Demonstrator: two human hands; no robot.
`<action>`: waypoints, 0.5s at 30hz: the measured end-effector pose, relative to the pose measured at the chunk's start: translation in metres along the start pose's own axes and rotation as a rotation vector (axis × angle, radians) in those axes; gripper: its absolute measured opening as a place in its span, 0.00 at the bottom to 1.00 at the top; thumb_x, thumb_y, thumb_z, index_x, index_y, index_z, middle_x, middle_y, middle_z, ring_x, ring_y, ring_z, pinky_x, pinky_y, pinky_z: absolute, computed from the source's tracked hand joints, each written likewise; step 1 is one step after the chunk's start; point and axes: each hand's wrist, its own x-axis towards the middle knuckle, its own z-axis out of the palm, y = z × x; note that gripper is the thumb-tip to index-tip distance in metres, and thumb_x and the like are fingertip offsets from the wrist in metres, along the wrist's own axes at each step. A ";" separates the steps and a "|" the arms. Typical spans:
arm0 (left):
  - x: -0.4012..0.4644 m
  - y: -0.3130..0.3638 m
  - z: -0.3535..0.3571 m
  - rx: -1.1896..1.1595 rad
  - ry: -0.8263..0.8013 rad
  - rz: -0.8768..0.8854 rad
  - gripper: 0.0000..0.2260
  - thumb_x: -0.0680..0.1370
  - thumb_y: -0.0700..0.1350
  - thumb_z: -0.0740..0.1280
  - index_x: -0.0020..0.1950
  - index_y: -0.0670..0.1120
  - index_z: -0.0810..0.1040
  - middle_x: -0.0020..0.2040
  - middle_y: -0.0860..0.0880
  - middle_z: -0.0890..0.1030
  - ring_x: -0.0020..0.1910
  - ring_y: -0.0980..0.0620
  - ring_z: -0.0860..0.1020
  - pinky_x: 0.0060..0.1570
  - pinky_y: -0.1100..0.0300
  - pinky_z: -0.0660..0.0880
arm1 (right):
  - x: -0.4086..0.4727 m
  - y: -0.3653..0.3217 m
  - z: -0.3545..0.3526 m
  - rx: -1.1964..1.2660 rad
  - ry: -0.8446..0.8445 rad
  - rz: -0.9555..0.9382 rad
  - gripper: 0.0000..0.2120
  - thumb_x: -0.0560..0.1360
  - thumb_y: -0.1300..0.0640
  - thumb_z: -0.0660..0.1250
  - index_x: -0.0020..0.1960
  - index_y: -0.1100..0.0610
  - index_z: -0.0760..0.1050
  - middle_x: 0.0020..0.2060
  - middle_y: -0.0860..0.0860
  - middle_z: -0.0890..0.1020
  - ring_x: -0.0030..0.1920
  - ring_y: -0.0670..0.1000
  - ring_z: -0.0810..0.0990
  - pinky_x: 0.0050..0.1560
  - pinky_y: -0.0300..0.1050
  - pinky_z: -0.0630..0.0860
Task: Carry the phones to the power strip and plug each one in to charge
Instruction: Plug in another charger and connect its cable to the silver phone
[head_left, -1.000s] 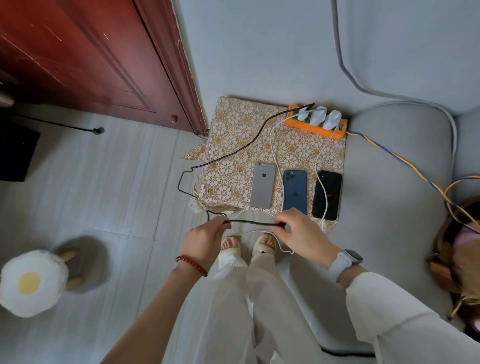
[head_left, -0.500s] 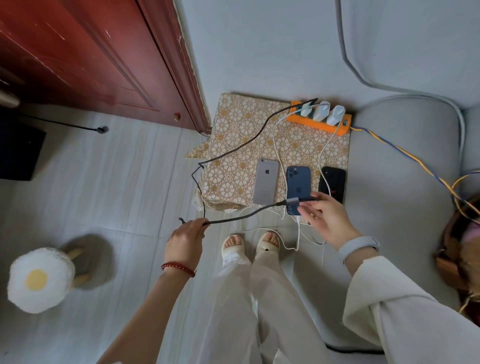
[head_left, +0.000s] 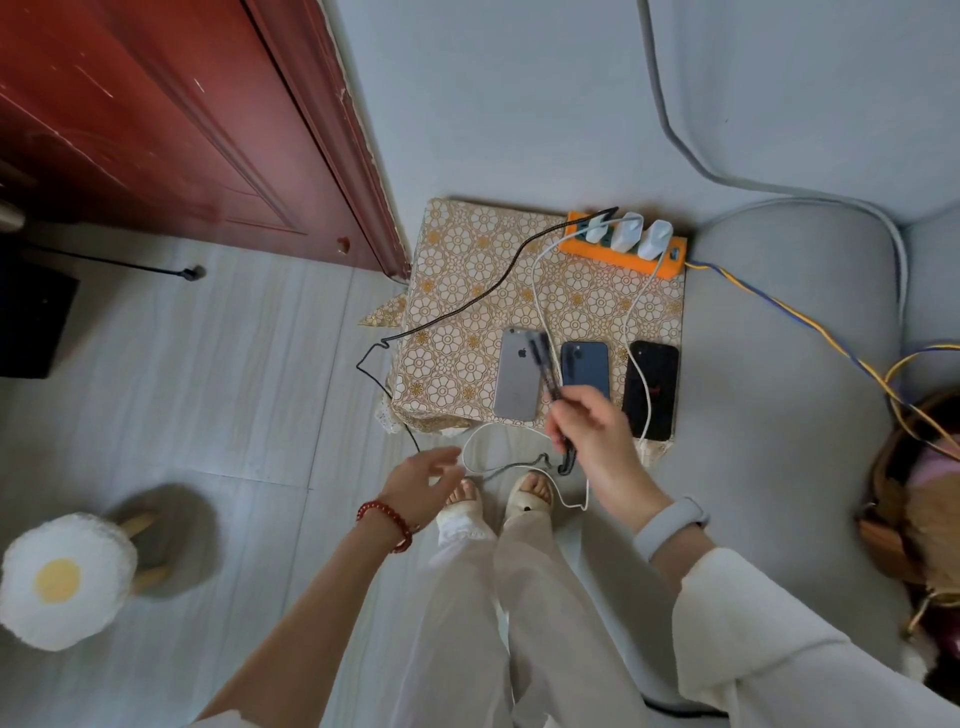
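Three phones lie face down in a row on a patterned cloth (head_left: 457, 291): a silver phone (head_left: 517, 382), a blue phone (head_left: 587, 366) and a black phone (head_left: 655, 387). An orange power strip (head_left: 623, 257) with three white chargers sits at the cloth's far edge. My right hand (head_left: 597, 436) grips the plug end of a black cable (head_left: 467, 306), blurred, over the gap between the silver and blue phones. My left hand (head_left: 423, 480) hovers open below the cloth, holding nothing. A white cable (head_left: 636, 358) lies across the black phone; whether it is plugged in I cannot tell.
A red wooden door (head_left: 182, 130) stands at the left. A fried-egg stool (head_left: 65, 579) sits on the tiled floor at lower left. A grey sofa (head_left: 779, 415) lies right, with yellow-blue wires (head_left: 779, 306) and a basket (head_left: 914, 519) at the right edge. My feet (head_left: 498, 496) stand below the cloth.
My left hand has let go of the black cable and opened. My right hand has swung the cable's plug end up and left, over the silver and blue phones.
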 end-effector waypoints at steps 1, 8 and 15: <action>0.001 0.015 -0.001 -0.159 0.006 0.017 0.16 0.77 0.46 0.62 0.64 0.45 0.72 0.60 0.46 0.78 0.58 0.52 0.76 0.57 0.63 0.70 | -0.004 0.000 0.005 -0.048 -0.053 -0.016 0.09 0.76 0.67 0.59 0.44 0.55 0.74 0.30 0.52 0.76 0.27 0.42 0.73 0.30 0.35 0.71; 0.006 0.068 -0.010 -0.718 0.147 0.110 0.05 0.75 0.40 0.65 0.48 0.45 0.80 0.37 0.56 0.84 0.40 0.58 0.81 0.44 0.64 0.79 | -0.023 0.007 0.025 -0.257 -0.146 -0.016 0.03 0.74 0.65 0.65 0.46 0.59 0.76 0.37 0.52 0.82 0.39 0.43 0.82 0.43 0.32 0.76; 0.001 0.067 -0.009 -0.835 0.160 0.080 0.07 0.75 0.36 0.63 0.44 0.45 0.79 0.32 0.55 0.84 0.36 0.58 0.82 0.40 0.66 0.80 | -0.026 0.004 0.022 -0.272 -0.025 -0.110 0.07 0.75 0.66 0.62 0.49 0.59 0.78 0.38 0.43 0.80 0.38 0.38 0.79 0.43 0.29 0.73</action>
